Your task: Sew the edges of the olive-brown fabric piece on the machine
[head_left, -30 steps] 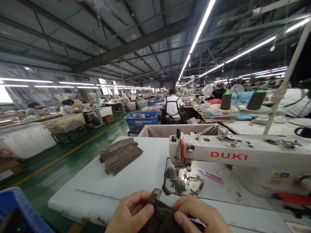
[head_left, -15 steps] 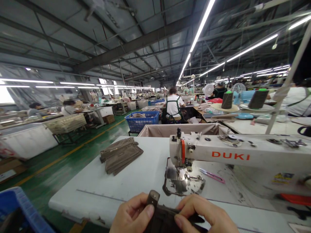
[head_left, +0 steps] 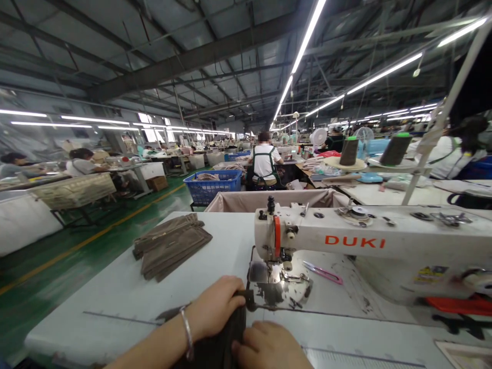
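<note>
My left hand [head_left: 215,307], with a silver bracelet at its wrist, is closed on a dark brown fabric piece [head_left: 235,325]. A narrow strap-like end of the fabric pokes out past its fingers, close to the metal needle plate [head_left: 269,293]. Lower down, my right hand [head_left: 271,347] pinches the near edge of the same piece, its fingertips partly hidden. The white sewing machine [head_left: 315,241] marked DUKI stands just beyond both hands. Pink-handled thread snips [head_left: 326,274] lie on the bed, right of the needle.
A stack of brown fabric pieces [head_left: 172,246] rests on the white table [head_left: 115,287], left of the machine. Behind the table are a cloth-lined bin [head_left: 238,204] and a blue basket [head_left: 211,189]. Thread cones [head_left: 395,149] stand back right. A co-worker [head_left: 265,161] sits ahead.
Both hands have moved forward and left with the fabric, bringing its strap end beside the needle plate. My left arm now reaches farther over the table. The view has shifted to the right.
</note>
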{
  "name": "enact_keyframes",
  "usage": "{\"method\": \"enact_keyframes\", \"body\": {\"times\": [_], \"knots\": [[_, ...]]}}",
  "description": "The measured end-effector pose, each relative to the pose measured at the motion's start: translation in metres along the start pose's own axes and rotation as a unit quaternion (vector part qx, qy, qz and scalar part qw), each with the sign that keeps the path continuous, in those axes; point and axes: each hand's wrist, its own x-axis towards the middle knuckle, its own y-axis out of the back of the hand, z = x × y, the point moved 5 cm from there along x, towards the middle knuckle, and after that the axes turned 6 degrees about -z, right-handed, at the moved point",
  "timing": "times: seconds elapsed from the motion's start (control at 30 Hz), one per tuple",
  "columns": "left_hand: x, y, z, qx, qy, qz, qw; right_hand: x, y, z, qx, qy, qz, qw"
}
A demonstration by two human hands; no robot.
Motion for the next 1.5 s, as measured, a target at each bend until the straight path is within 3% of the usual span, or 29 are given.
{"method": "enact_keyframes", "body": {"times": [0.17,0.3,0.43,0.6,0.7,0.9,1.03,1.17,1.27,1.5], "knots": [[0.085,-0.012,-0.014,0.076,0.015,0.111,0.991,0.027,0.021,0.059,-0.073,-0.035,0.008,0.997],[0.116,-0.020,-0.012,0.068,-0.017,0.104,0.992,0.015,0.029,0.086,-0.086,-0.031,-0.017,0.996],[0.097,-0.029,0.002,0.050,-0.064,0.086,0.993,-0.006,0.027,0.092,-0.067,-0.022,-0.022,0.997],[0.071,-0.037,0.011,0.088,-0.135,0.043,0.986,-0.016,0.020,0.093,-0.013,-0.013,0.051,0.999],[0.072,-0.037,0.011,0.094,-0.170,0.028,0.981,-0.014,0.017,0.094,-0.031,-0.024,0.069,0.997],[0.071,-0.042,0.010,0.072,-0.197,0.039,0.977,-0.018,0.018,0.088,-0.061,0.042,0.128,0.989],[0.065,-0.047,0.015,0.162,-0.204,0.033,0.965,-0.019,0.020,0.087,-0.079,0.054,0.147,0.984],[0.061,-0.047,0.023,0.252,-0.229,0.016,0.940,-0.019,0.028,0.083,-0.087,0.072,0.206,0.972],[0.061,-0.043,0.025,0.230,-0.240,0.027,0.943,-0.018,0.032,0.082,-0.090,0.076,0.234,0.965],[0.063,-0.036,0.028,0.165,-0.241,0.047,0.955,-0.019,0.029,0.081,-0.093,0.073,0.218,0.969]]}}
